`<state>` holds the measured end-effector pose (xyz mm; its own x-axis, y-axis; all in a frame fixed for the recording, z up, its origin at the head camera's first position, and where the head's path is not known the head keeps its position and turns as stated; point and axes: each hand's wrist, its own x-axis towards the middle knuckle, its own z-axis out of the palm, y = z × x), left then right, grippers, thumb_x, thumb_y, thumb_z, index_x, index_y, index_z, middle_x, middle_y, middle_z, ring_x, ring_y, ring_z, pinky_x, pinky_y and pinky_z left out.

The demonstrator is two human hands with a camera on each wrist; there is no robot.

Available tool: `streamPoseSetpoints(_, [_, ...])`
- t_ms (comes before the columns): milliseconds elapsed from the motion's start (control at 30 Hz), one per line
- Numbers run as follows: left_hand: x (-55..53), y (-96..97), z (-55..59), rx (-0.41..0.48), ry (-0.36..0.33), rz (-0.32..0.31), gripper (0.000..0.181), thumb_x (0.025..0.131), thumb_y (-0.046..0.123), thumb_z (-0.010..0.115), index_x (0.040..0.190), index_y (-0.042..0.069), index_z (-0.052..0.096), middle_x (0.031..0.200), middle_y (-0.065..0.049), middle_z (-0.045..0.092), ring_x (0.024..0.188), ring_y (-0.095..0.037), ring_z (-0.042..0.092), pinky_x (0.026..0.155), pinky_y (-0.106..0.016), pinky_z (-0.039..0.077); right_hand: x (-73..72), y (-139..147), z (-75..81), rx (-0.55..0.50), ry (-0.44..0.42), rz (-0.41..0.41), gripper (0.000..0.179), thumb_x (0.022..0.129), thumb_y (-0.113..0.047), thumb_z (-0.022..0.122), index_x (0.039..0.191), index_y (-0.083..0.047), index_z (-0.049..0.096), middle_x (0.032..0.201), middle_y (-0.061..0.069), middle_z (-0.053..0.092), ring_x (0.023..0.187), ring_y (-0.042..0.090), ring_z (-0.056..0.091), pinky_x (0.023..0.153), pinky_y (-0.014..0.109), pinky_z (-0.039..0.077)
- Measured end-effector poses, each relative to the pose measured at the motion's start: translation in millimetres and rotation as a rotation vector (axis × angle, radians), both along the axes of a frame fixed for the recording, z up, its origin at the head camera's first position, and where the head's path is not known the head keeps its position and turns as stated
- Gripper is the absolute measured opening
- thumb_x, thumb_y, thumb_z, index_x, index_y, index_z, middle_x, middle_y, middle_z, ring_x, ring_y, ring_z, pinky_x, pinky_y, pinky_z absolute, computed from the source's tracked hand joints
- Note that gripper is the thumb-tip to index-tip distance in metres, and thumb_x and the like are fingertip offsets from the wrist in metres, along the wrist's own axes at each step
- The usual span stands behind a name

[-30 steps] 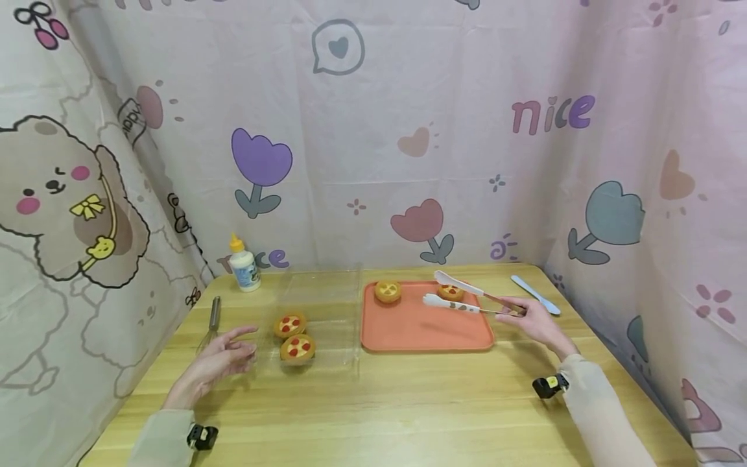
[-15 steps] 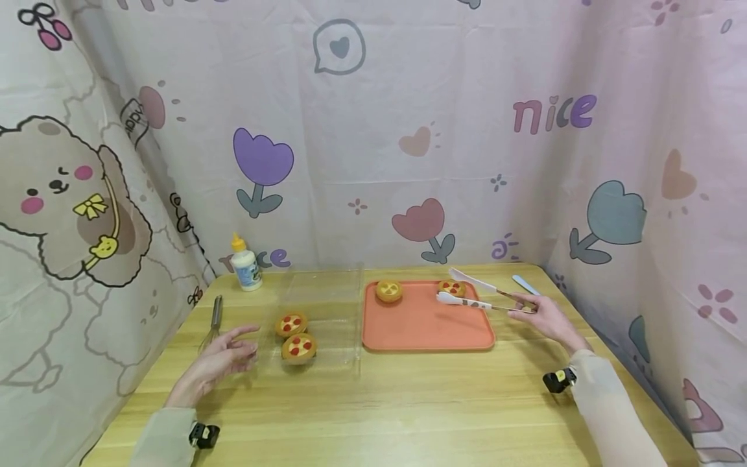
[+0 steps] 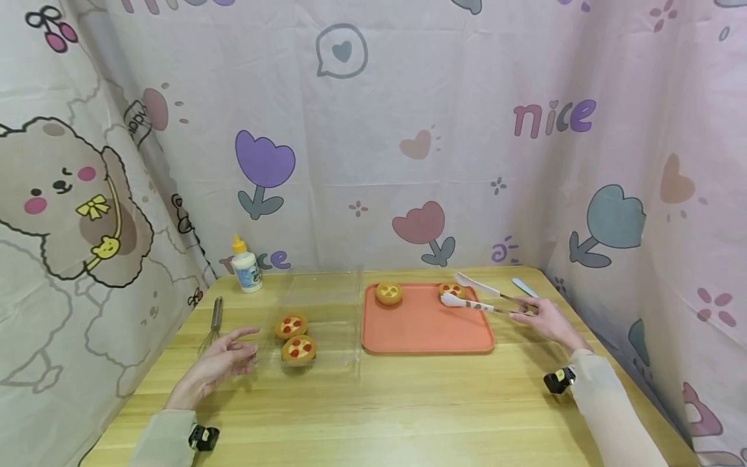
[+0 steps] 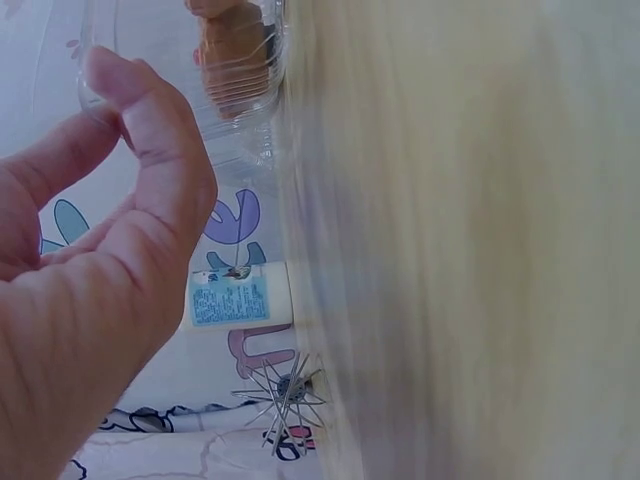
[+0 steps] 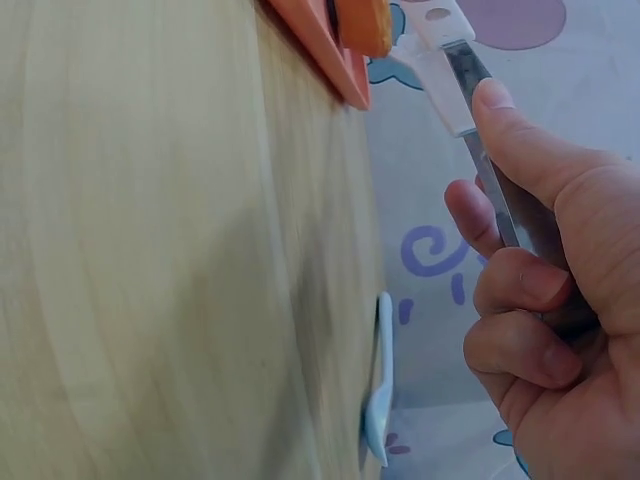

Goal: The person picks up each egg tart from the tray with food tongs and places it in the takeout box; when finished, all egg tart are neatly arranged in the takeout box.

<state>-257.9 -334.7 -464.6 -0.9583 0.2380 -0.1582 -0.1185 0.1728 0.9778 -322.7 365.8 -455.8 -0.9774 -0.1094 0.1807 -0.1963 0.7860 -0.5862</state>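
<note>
My right hand [image 3: 545,319] grips a pair of tongs [image 3: 481,305] by the metal handles. Their white spotted tips stand apart, one in front of and one behind a red-topped tart [image 3: 453,290] at the back right of the orange tray [image 3: 420,331]. Whether they touch the tart I cannot tell. A plain yellow tart [image 3: 389,294] sits at the tray's back left. My left hand [image 3: 218,363], fingers loosely bent, is at the left side of a clear plastic box [image 3: 335,344]; contact is unclear. Two red-topped tarts, a rear one [image 3: 290,325] and a front one [image 3: 299,350], lie in the box.
A whisk [image 3: 216,318] lies beyond my left hand. Behind it stands a white bottle [image 3: 246,269] with a yellow cap. A pale blue spatula [image 3: 525,286] lies at the right, partly behind my right hand. A patterned curtain [image 3: 362,143] borders the wooden table [image 3: 379,415].
My right hand has moved right with the tongs, bringing their tips to either side of the red-topped tart on the tray. The left hand has stayed in place.
</note>
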Motion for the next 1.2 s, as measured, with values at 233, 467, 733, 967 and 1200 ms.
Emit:
streamPoseSetpoints(233, [1.8,1.5,0.4,0.001,0.009,0.014,0.07,0.099,0.018,0.059,0.153,0.0,0.019,0.1,-0.009,0.063,0.088,-0.019,0.066,0.078,-0.036,0.06,-3.4,-0.9,-2.5,-0.002,-0.015,-0.008,0.065,0.09,-0.038,0.071,0.135,0.005,0.053,0.097,0.008,0.064,0.07,0.012,0.045,0.057,0.025,0.04])
streamPoseSetpoints(467, [1.1,1.7,0.4,0.006,0.003,0.013,0.07,0.099,0.018,0.059,0.153,0.001,0.019,0.101,-0.009,0.063,0.089,-0.019,0.066,0.078,-0.036,0.06,-5.6,1.0,-6.2,0.026,0.001,-0.02,0.062,0.09,-0.035,0.072,0.134,0.005,0.055,0.095,0.008,0.065,0.073,0.016,0.046,0.058,0.025,0.037])
streamPoseSetpoints(733, [0.5,1.4,0.7,0.012,0.001,0.003,0.07,0.099,0.019,0.059,0.153,0.001,0.019,0.099,-0.008,0.064,0.088,-0.018,0.066,0.078,-0.035,0.06,-8.1,-1.7,-9.5,0.028,0.001,-0.024,0.061,0.092,-0.038,0.069,0.136,0.003,0.054,0.106,0.013,0.066,0.067,0.015,0.046,0.061,0.028,0.039])
streamPoseSetpoints(967, [-0.4,-0.1,-0.1,0.03,-0.006,-0.018,0.068,0.1,0.018,0.058,0.153,0.0,0.019,0.1,-0.008,0.064,0.088,-0.016,0.065,0.078,-0.035,0.06,-7.7,-4.3,-7.9,0.03,-0.019,-0.054,0.062,0.091,-0.04,0.068,0.137,0.0,0.055,0.108,0.014,0.066,0.05,0.011,0.037,0.055,0.029,0.036])
streamPoseSetpoints(1200, [-1.1,-1.2,-1.0,0.039,0.002,-0.018,0.064,0.099,0.017,0.059,0.151,0.003,0.024,0.099,-0.008,0.065,0.088,-0.017,0.066,0.078,-0.034,0.06,-6.9,-5.4,-7.2,0.02,-0.024,-0.064,0.06,0.092,-0.04,0.067,0.135,0.0,0.056,0.115,0.02,0.066,0.057,0.013,0.04,0.058,0.029,0.037])
